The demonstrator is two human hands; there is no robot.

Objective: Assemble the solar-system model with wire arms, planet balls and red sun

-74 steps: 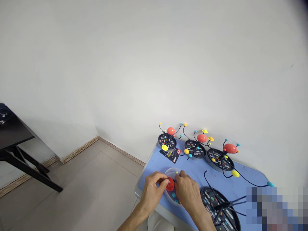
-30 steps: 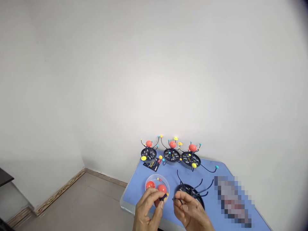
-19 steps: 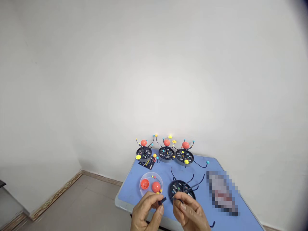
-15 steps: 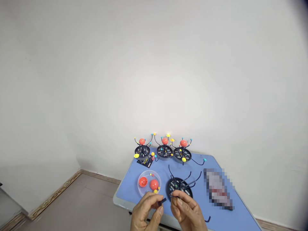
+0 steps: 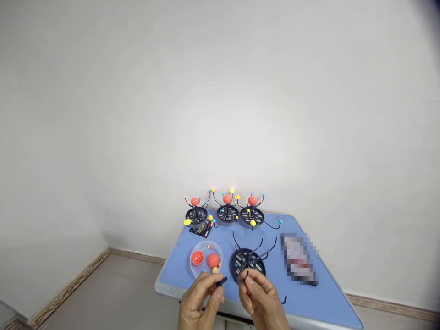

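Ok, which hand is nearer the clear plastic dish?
Left. The left hand, pinching a small black piece, is just below the clear plastic dish. The right hand is farther right, at the near edge of the black round base.

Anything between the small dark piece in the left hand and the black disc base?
Only the right hand, at the near edge of the black disc base. The clear plastic dish beside the small dark piece in the left hand is not in the way.
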